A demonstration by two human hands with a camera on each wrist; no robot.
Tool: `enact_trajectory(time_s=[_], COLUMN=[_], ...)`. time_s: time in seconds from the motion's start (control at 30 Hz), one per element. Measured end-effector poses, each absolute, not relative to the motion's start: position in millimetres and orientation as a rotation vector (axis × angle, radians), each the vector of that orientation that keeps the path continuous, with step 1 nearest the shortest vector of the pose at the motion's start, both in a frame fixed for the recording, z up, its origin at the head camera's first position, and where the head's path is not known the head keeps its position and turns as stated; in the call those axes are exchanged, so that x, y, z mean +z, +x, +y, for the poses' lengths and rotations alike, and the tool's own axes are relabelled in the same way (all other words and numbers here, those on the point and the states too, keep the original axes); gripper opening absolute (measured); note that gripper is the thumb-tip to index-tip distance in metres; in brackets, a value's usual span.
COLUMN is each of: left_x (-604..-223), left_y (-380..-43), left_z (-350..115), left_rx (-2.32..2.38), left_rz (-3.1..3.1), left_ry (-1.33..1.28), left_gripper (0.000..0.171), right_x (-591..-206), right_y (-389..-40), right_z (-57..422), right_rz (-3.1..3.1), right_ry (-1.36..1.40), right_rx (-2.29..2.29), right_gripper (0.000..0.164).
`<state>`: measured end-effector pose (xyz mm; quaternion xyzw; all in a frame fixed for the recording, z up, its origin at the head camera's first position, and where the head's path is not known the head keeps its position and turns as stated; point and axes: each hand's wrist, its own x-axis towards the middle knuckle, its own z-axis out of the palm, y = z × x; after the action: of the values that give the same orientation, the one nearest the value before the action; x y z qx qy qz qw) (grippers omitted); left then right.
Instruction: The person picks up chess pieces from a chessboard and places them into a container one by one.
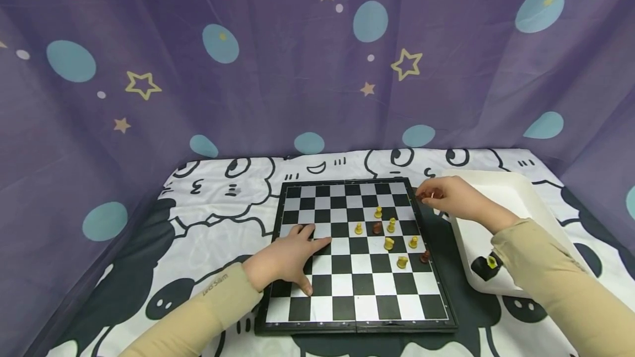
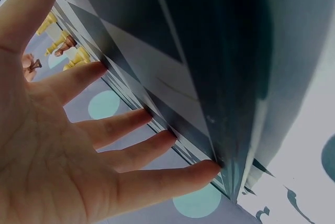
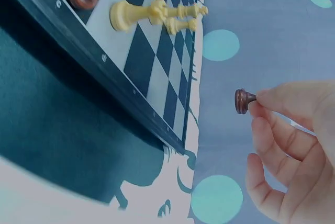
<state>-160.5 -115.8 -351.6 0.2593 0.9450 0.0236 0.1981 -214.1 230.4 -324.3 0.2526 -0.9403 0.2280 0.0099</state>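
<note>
A black-and-white chessboard (image 1: 342, 285) lies on the patterned cloth. My left hand (image 1: 288, 255) rests on its left side, fingers spread and fingertips touching the squares. Beyond the board's right edge, my right hand (image 1: 446, 196) pinches a small brown chess piece (image 3: 242, 101) between thumb and fingers. The piece's round base shows in the right wrist view; its top is hidden by the fingers. Several yellow chess pieces (image 1: 389, 243) stand on the right half of the board. Among them is a brown piece (image 1: 377, 228), and another brown piece (image 1: 424, 257) stands near the right edge.
To the right of the board sits a white tray (image 1: 533, 197), partly covered by the right forearm. In it lies a small black object with a yellow spot (image 1: 486, 266). A purple curtain (image 1: 278, 98) hangs behind the table.
</note>
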Motion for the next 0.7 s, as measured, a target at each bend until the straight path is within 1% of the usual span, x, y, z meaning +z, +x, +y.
enact_trajectory(time_s=[0.33, 0.7], left_x=[-350.4, -351.0], left_y=[-158.7, -158.6], left_z=[-114.2, -114.8], left_rx=[0.066, 0.054], left_rz=[2.646, 2.65], left_ry=[0.722, 0.712], left_gripper=[0.103, 0.104], right_x=[-318.4, -307.9], right_y=[-212.6, -212.7], right_z=[251.6, 272.6], right_rz=[-2.856, -2.871], right_ry=[0.741, 0.611], right_rx=[0.704, 0.683], right_gripper=[0.014, 0.012])
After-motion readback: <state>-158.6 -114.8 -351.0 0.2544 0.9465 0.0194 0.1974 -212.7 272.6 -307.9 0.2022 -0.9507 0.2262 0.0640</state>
